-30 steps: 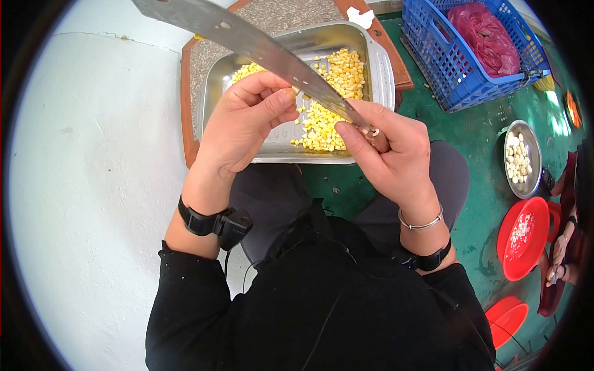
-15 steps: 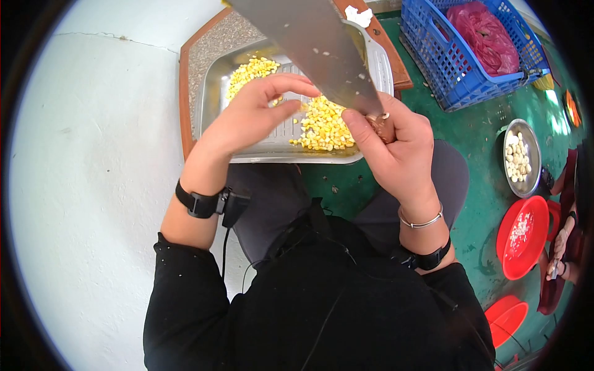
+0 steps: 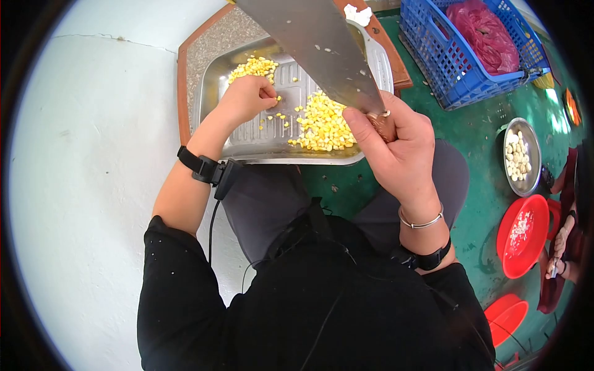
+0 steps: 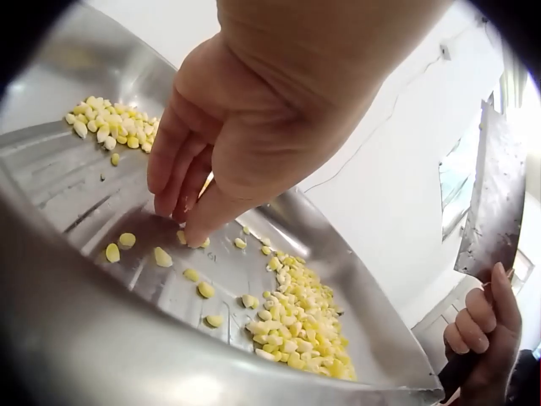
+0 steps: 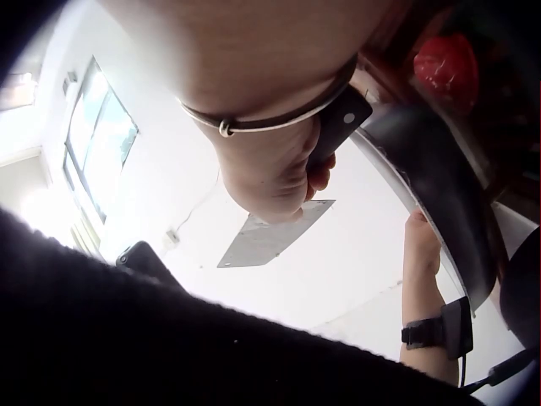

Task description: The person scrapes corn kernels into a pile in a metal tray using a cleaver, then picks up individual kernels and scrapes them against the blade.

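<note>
A metal tray holds piles of yellow kernels. Over its left part is the left hand, fingers bent down near loose kernels. In the left wrist view, thumb and fingertips of the left hand come together around a small kernel at the tray bottom; the fingers partly hide it. The right hand grips the handle of a broad knife, raised over the tray's right side, its blade covering part of the tray. The right wrist view shows the right hand and blade.
The tray stands on a wood-edged stone-patterned table by a white wall. On the green floor at right are a blue basket with a pink bag, a metal bowl and red basins. Another person's hands show at the far right.
The left hand has moved away from the blade, leftward and down to the tray's kernels. The knife has turned to show its broad side; the right hand has stayed nearly in place.
</note>
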The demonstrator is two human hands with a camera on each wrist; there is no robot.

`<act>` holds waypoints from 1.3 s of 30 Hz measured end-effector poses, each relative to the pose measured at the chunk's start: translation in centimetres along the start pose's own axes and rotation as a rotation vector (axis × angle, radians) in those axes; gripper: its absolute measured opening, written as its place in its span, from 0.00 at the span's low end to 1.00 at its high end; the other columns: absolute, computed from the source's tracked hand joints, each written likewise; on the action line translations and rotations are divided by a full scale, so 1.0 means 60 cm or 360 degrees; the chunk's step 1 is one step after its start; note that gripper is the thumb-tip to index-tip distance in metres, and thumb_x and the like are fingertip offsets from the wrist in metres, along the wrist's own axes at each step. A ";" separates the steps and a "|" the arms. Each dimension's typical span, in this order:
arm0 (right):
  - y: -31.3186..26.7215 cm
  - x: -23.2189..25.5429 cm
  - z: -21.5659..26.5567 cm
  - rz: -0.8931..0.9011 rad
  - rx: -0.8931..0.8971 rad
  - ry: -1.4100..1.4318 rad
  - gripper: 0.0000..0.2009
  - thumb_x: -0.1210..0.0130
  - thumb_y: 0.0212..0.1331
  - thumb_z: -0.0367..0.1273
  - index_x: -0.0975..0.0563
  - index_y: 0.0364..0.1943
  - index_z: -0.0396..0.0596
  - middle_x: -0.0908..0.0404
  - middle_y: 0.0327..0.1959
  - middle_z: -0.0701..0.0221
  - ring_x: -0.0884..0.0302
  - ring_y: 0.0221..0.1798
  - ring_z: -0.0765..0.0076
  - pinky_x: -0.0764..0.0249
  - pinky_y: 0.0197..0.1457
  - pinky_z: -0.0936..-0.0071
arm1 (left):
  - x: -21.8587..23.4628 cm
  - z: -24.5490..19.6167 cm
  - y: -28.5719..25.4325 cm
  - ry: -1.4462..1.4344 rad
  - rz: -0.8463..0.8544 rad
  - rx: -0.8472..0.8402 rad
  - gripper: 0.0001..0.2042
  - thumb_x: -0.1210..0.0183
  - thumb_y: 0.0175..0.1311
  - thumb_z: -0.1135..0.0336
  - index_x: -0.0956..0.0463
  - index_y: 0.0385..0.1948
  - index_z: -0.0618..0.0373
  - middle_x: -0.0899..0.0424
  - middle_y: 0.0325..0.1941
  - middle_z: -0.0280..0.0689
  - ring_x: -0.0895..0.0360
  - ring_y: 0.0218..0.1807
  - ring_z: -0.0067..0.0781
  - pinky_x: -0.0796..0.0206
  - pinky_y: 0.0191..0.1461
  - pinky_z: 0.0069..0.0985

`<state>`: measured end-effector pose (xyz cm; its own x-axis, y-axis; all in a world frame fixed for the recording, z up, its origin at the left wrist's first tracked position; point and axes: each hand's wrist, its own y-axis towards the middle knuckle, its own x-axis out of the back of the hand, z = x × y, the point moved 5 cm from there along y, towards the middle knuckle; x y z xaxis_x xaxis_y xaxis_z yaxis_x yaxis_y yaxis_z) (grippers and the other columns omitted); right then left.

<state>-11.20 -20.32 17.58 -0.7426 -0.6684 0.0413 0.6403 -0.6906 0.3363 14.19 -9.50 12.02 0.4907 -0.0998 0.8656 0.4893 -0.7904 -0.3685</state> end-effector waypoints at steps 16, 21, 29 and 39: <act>0.000 -0.010 -0.002 0.0117 0.0012 -0.0008 0.12 0.38 0.52 0.26 0.20 0.42 0.42 0.43 0.11 0.75 0.46 0.15 0.82 0.45 0.20 0.82 | 0.062 -0.121 -0.096 -0.2125 0.0149 -0.0366 0.07 0.44 0.63 0.73 0.23 0.40 0.62 0.18 0.34 0.35 0.19 0.34 0.20 0.24 0.41 0.17; -0.003 -0.009 0.003 0.0105 0.0048 0.0004 0.12 0.39 0.52 0.26 0.20 0.42 0.43 0.45 0.10 0.75 0.47 0.15 0.82 0.45 0.20 0.81 | 0.066 -0.127 -0.104 -0.2170 0.0135 -0.0410 0.07 0.45 0.64 0.73 0.23 0.40 0.62 0.17 0.34 0.36 0.19 0.35 0.21 0.24 0.41 0.18; -0.003 -0.004 0.003 0.0113 0.0054 -0.0003 0.12 0.39 0.52 0.25 0.20 0.42 0.42 0.46 0.10 0.76 0.48 0.15 0.82 0.46 0.19 0.81 | 0.066 -0.139 -0.111 -0.2101 -0.0008 -0.0339 0.05 0.48 0.65 0.74 0.23 0.37 0.61 0.18 0.32 0.37 0.20 0.33 0.22 0.25 0.40 0.19; -0.002 -0.001 0.005 0.0121 0.0072 0.0003 0.12 0.38 0.52 0.26 0.20 0.42 0.42 0.45 0.10 0.75 0.47 0.15 0.83 0.46 0.19 0.81 | 0.062 -0.141 -0.109 -0.2008 0.0093 -0.0310 0.04 0.45 0.64 0.74 0.22 0.36 0.62 0.18 0.34 0.37 0.19 0.35 0.24 0.24 0.41 0.20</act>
<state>-11.31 -20.11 17.84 -0.6919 -0.7189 0.0663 0.6851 -0.6247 0.3747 6.76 -9.80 20.53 0.9016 0.4184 -0.1100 0.3830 -0.8902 -0.2466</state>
